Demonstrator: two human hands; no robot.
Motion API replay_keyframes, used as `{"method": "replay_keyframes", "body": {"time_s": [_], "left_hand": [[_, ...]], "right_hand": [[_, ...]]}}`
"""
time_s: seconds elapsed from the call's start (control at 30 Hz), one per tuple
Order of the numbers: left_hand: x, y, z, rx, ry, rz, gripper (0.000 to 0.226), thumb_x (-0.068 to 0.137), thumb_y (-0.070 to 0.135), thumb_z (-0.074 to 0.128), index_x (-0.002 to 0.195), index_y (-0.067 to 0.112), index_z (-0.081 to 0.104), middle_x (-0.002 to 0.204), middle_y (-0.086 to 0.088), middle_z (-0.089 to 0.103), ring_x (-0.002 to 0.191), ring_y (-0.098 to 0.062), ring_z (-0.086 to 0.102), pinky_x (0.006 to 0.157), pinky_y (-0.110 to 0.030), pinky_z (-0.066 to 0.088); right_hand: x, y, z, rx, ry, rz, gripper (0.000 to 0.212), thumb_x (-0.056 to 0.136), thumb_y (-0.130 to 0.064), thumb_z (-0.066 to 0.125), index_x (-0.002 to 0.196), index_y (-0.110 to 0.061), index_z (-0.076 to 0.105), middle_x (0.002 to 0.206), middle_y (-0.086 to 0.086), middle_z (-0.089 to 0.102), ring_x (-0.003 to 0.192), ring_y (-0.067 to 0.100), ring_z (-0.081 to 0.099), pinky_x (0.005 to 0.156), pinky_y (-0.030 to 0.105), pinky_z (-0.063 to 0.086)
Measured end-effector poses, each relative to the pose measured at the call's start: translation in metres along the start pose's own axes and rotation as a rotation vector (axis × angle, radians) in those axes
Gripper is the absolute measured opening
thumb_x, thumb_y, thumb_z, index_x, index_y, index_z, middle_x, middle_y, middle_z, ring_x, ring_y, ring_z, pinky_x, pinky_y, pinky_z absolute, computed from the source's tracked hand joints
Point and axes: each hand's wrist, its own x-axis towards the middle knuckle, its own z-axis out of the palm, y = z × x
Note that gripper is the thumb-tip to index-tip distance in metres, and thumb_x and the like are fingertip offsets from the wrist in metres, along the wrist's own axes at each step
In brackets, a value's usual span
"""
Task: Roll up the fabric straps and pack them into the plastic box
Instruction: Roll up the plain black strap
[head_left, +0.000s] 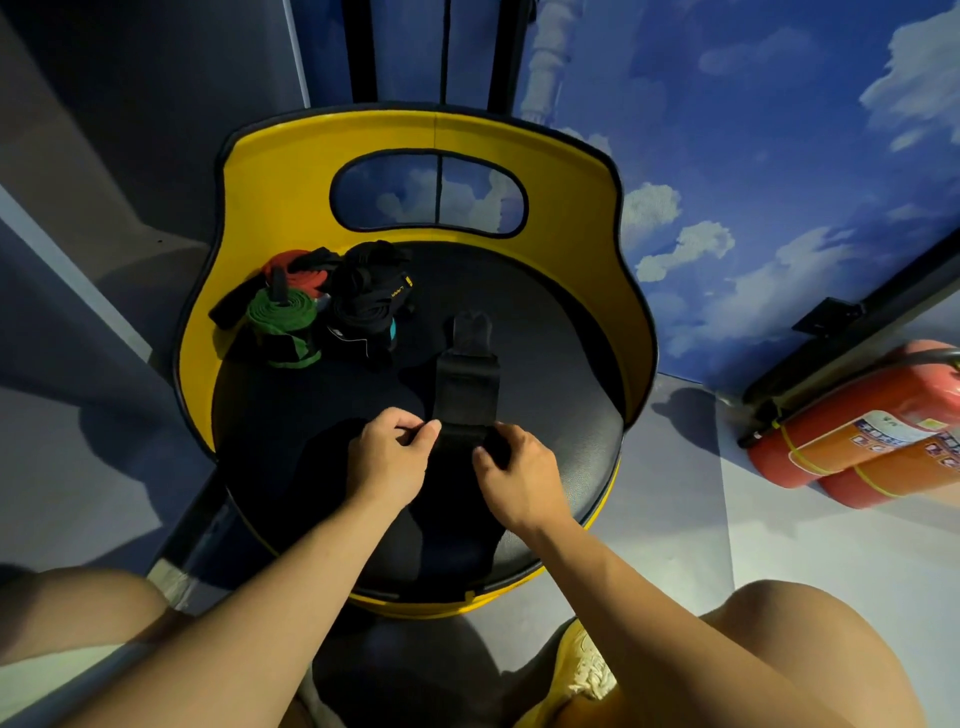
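Observation:
A black fabric strap (467, 384) lies flat on the black seat of a yellow chair (571, 447), running away from me. Its near end is pinched from both sides: my left hand (389, 457) grips the left edge, my right hand (514, 473) the right edge, where the strap looks folded or rolled over. At the seat's back left sits a clear plastic box (306, 332), partly hidden by what fills it: a rolled green strap (283, 314), a red strap (291, 267) and bundled black straps (371, 296).
The chair's yellow backrest (426, 135) curves around the far and side edges of the seat. Red fire extinguishers (862, 431) lie on the floor at the right. My bare knees (810, 649) frame the bottom of the view.

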Motion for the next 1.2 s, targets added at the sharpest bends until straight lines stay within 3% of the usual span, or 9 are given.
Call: {"method": "replay_keyframes", "body": {"time_s": [0.13, 0.33, 0.4, 0.63, 0.83, 0.97, 1.1, 1.17, 1.2], "left_hand": [[-0.005, -0.002, -0.001, -0.047, -0.009, 0.027, 0.015, 0.089, 0.041, 0.074, 0.09, 0.027, 0.073, 0.09, 0.011, 0.072, 0.085, -0.015, 0.071, 0.08, -0.041, 0.062], [-0.019, -0.01, -0.009, 0.033, -0.126, 0.055, 0.032, 0.085, 0.019, 0.08, 0.116, 0.018, 0.072, 0.106, 0.007, 0.07, 0.104, -0.011, 0.066, 0.085, -0.021, 0.048], [-0.024, -0.014, -0.011, 0.07, -0.125, 0.062, 0.034, 0.087, 0.02, 0.079, 0.119, 0.016, 0.071, 0.116, 0.001, 0.071, 0.108, -0.013, 0.065, 0.087, -0.022, 0.047], [-0.022, -0.017, -0.016, 0.143, -0.141, 0.022, 0.031, 0.091, 0.031, 0.074, 0.119, 0.015, 0.071, 0.118, -0.002, 0.071, 0.108, -0.016, 0.066, 0.091, -0.029, 0.053], [-0.001, -0.001, -0.019, 0.18, -0.165, -0.031, 0.031, 0.093, 0.042, 0.068, 0.086, 0.013, 0.078, 0.077, -0.003, 0.074, 0.079, -0.021, 0.071, 0.08, -0.04, 0.06], [0.008, 0.0, -0.013, 0.06, -0.066, -0.086, 0.025, 0.085, 0.046, 0.077, 0.085, 0.022, 0.072, 0.082, 0.001, 0.072, 0.081, -0.019, 0.071, 0.078, -0.037, 0.06], [0.004, 0.0, -0.006, -0.111, -0.016, -0.078, 0.014, 0.084, 0.034, 0.081, 0.091, 0.026, 0.072, 0.096, 0.006, 0.07, 0.072, -0.017, 0.073, 0.077, -0.041, 0.063], [0.002, 0.001, -0.007, -0.142, -0.015, -0.085, 0.013, 0.085, 0.034, 0.08, 0.094, 0.025, 0.076, 0.096, 0.007, 0.072, 0.077, -0.015, 0.073, 0.08, -0.038, 0.063], [0.001, 0.0, -0.007, -0.15, -0.021, -0.081, 0.015, 0.086, 0.035, 0.079, 0.096, 0.024, 0.077, 0.098, 0.008, 0.073, 0.085, -0.013, 0.072, 0.082, -0.033, 0.061]], "right_hand": [[-0.003, 0.001, -0.009, 0.052, -0.031, 0.0, 0.032, 0.097, -0.018, 0.063, 0.129, -0.017, 0.063, 0.117, 0.002, 0.072, 0.107, 0.021, 0.067, 0.085, 0.019, 0.05], [-0.009, 0.008, -0.012, 0.097, -0.029, 0.032, 0.034, 0.093, -0.015, 0.069, 0.125, -0.013, 0.056, 0.12, 0.003, 0.07, 0.108, 0.02, 0.066, 0.07, -0.002, 0.04], [-0.012, 0.009, -0.014, 0.053, -0.072, 0.024, 0.04, 0.092, -0.015, 0.07, 0.129, -0.014, 0.056, 0.122, 0.002, 0.069, 0.11, 0.019, 0.064, 0.072, 0.0, 0.039], [-0.008, 0.013, -0.017, -0.039, -0.131, -0.03, 0.04, 0.093, -0.022, 0.07, 0.132, -0.015, 0.063, 0.124, 0.005, 0.067, 0.112, 0.022, 0.064, 0.099, 0.035, 0.052], [0.013, 0.008, -0.021, -0.085, -0.188, -0.057, 0.029, 0.101, -0.033, 0.058, 0.114, -0.01, 0.071, 0.104, 0.009, 0.072, 0.094, 0.027, 0.065, 0.083, 0.04, 0.053], [0.028, 0.011, -0.014, -0.111, -0.192, -0.001, 0.034, 0.103, -0.039, 0.053, 0.093, -0.011, 0.068, 0.088, 0.01, 0.065, 0.077, 0.024, 0.058, 0.066, 0.032, 0.041], [0.027, 0.006, -0.006, 0.023, -0.021, 0.012, 0.024, 0.097, -0.029, 0.065, 0.114, -0.013, 0.07, 0.107, 0.007, 0.073, 0.098, 0.02, 0.066, 0.082, 0.022, 0.048], [0.019, 0.002, -0.006, 0.078, 0.043, 0.035, 0.024, 0.095, -0.028, 0.068, 0.115, -0.015, 0.07, 0.107, 0.002, 0.074, 0.1, 0.015, 0.067, 0.073, 0.003, 0.04], [0.016, 0.002, -0.006, 0.081, 0.052, 0.045, 0.022, 0.095, -0.03, 0.068, 0.113, -0.016, 0.07, 0.106, 0.0, 0.075, 0.099, 0.015, 0.067, 0.069, 0.001, 0.039]]}}
